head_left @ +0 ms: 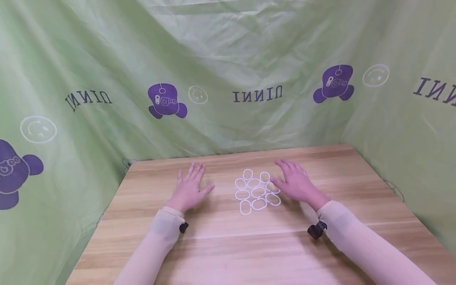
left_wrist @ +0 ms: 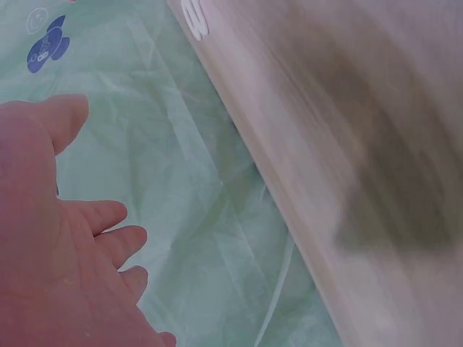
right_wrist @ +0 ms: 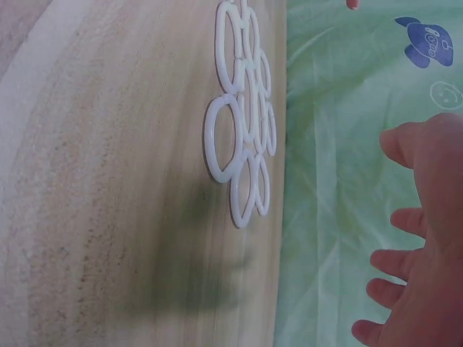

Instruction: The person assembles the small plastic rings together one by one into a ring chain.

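Several white oval rings (head_left: 259,192) lie flat on the wooden table in a close cluster, many of them side by side. My left hand (head_left: 190,190) hovers to the left of the cluster, fingers spread and holding nothing. On the other side, my right hand (head_left: 295,181) is over the cluster's right edge, where its thumb overlaps a ring in the head view. Its fingers are extended and grip nothing. From the right wrist, the rings (right_wrist: 223,137) appear at a low angle, with the right hand (right_wrist: 427,253) above the tabletop.
The wooden table (head_left: 228,253) fills the lower view. Green curtains (head_left: 221,130) with purple cartoon figures hang behind it and along both sides. Each wrist wears a strap with a small black device (head_left: 315,230). Thin cords (head_left: 394,190) show beside the table's edges.
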A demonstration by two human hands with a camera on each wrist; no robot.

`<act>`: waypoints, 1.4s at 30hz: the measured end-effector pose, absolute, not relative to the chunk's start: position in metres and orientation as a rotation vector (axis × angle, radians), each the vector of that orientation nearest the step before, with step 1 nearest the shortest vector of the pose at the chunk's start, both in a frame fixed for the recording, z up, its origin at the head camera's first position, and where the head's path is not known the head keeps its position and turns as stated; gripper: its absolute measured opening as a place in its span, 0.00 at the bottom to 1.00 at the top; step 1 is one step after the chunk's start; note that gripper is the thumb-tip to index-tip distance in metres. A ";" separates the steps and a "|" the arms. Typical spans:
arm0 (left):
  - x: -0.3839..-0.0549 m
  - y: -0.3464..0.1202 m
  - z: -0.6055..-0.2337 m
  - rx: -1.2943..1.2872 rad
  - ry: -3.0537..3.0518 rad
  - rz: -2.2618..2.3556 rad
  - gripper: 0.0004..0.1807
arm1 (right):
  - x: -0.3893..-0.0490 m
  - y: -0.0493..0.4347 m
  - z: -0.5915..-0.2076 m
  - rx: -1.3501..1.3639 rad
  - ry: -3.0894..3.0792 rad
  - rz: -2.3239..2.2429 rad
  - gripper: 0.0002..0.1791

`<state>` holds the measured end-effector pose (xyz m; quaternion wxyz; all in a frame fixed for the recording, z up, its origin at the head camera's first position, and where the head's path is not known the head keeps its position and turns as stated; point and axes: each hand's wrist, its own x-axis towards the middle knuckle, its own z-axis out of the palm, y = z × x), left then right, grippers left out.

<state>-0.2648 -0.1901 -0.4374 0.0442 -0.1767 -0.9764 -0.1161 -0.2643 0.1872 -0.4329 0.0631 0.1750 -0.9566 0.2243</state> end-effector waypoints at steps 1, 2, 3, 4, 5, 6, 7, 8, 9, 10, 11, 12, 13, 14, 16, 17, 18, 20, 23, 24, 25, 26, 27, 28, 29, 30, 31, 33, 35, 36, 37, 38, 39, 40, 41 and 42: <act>-0.266 -0.189 -0.438 -0.551 -2.978 -0.401 0.48 | -0.265 0.188 -0.433 0.527 -2.891 0.694 0.41; -0.267 -0.187 -0.439 -0.568 -2.973 -0.470 0.47 | -0.266 0.188 -0.433 0.528 -2.891 0.721 0.41; -0.268 -0.185 -0.440 -0.581 -2.969 -0.574 0.45 | -0.267 0.188 -0.432 0.528 -2.892 0.749 0.41; -0.268 -0.182 -0.441 -0.594 -2.959 -0.689 0.43 | -0.268 0.188 -0.432 0.532 -2.892 0.786 0.41; -0.268 -0.179 -0.442 -0.608 -2.946 -0.801 0.42 | -0.268 0.188 -0.432 0.535 -2.891 0.830 0.40; -0.268 -0.176 -0.442 -0.621 -2.929 -0.929 0.40 | -0.269 0.188 -0.432 0.537 -2.892 0.873 0.39; -0.269 -0.172 -0.443 -0.629 -2.907 -1.046 0.38 | -0.270 0.188 -0.432 0.537 -2.894 0.919 0.39; -0.269 -0.169 -0.444 -0.645 -2.881 -1.132 0.36 | -0.271 0.187 -0.433 0.534 -2.893 0.970 0.37; -0.269 -0.165 -0.445 -0.650 -2.860 -1.209 0.34 | -0.272 0.187 -0.433 0.531 -2.893 1.014 0.36; -0.269 -0.162 -0.446 -0.661 -2.845 -1.259 0.32 | -0.273 0.186 -0.435 0.534 -2.890 1.053 0.35; -0.269 -0.158 -0.446 -0.675 -2.828 -1.307 0.29 | -0.274 0.185 -0.436 0.529 -2.890 1.089 0.34; -0.270 -0.155 -0.447 -0.682 -2.816 -1.363 0.26 | -0.276 0.184 -0.438 0.526 -2.891 1.123 0.33; -0.271 -0.153 -0.448 -0.687 -2.811 -1.407 0.23 | -0.278 0.183 -0.440 0.520 -2.891 1.160 0.32; -0.272 -0.151 -0.450 -0.694 -2.810 -1.447 0.21 | -0.279 0.182 -0.443 0.514 -2.891 1.190 0.31; -0.275 -0.148 -0.455 -0.714 -2.811 -1.506 0.18 | -0.282 0.180 -0.447 0.495 -2.890 1.248 0.29; -0.276 -0.146 -0.458 -0.729 -2.813 -1.525 0.17 | -0.283 0.179 -0.449 0.484 -2.891 1.268 0.27; -0.278 -0.145 -0.461 -0.742 -2.821 -1.538 0.16 | -0.284 0.178 -0.451 0.474 -2.892 1.285 0.26; -0.281 -0.143 -0.466 -0.781 -2.829 -1.539 0.14 | -0.286 0.176 -0.454 0.470 -2.891 1.310 0.23; -0.284 -0.139 -0.472 -0.811 -2.844 -1.538 0.12 | -0.289 0.171 -0.459 0.512 -2.898 1.307 0.19; -0.285 -0.138 -0.473 -0.819 -2.849 -1.529 0.12 | -0.291 0.169 -0.460 0.522 -2.904 1.305 0.18; -0.285 -0.137 -0.473 -0.822 -2.856 -1.515 0.11 | -0.291 0.166 -0.460 0.537 -2.913 1.299 0.18; -0.286 -0.136 -0.474 -0.828 -2.865 -1.495 0.11 | -0.292 0.164 -0.461 0.551 -2.922 1.280 0.17; -0.286 -0.134 -0.474 -0.841 -2.875 -1.462 0.11 | -0.293 0.161 -0.461 0.561 -2.930 1.261 0.15; -0.286 -0.132 -0.473 -0.853 -2.891 -1.425 0.11 | -0.294 0.159 -0.461 0.562 -2.938 1.243 0.14; -0.287 -0.130 -0.473 -0.874 -2.904 -1.389 0.11 | -0.295 0.157 -0.461 0.571 -2.945 1.221 0.13; -0.288 -0.127 -0.473 -0.901 -2.919 -1.345 0.12 | -0.296 0.154 -0.461 0.570 -2.948 1.210 0.12; -0.288 -0.124 -0.471 -0.925 -2.937 -1.296 0.12 | -0.297 0.152 -0.461 0.576 -2.948 1.196 0.11; -0.290 -0.119 -0.470 -0.973 -2.975 -1.182 0.12 | -0.300 0.148 -0.463 0.607 -2.942 1.148 0.09; -0.292 -0.114 -0.471 -1.005 -3.008 -1.068 0.10 | -0.302 0.142 -0.464 0.656 -2.939 1.078 0.09; -0.293 -0.112 -0.471 -1.015 -3.023 -1.017 0.09 | -0.303 0.139 -0.465 0.687 -2.936 1.036 0.09; -0.293 -0.111 -0.472 -1.021 -3.036 -0.977 0.08 | -0.304 0.136 -0.466 0.722 -2.938 0.984 0.09; -0.294 -0.110 -0.473 -1.031 -3.044 -0.942 0.06 | -0.304 0.133 -0.467 0.752 -2.941 0.930 0.09; -0.294 -0.108 -0.474 -1.043 -3.047 -0.908 0.05 | -0.304 0.131 -0.467 0.775 -2.944 0.888 0.08; -0.295 -0.107 -0.475 -1.050 -3.049 -0.888 0.04 | -0.304 0.128 -0.467 0.788 -2.954 0.846 0.08; -0.294 -0.107 -0.476 -1.061 -3.050 -0.868 0.03 | -0.303 0.126 -0.468 0.795 -2.963 0.810 0.07; -0.295 -0.106 -0.478 -1.072 -3.050 -0.852 0.03 | -0.302 0.124 -0.468 0.797 -2.974 0.786 0.07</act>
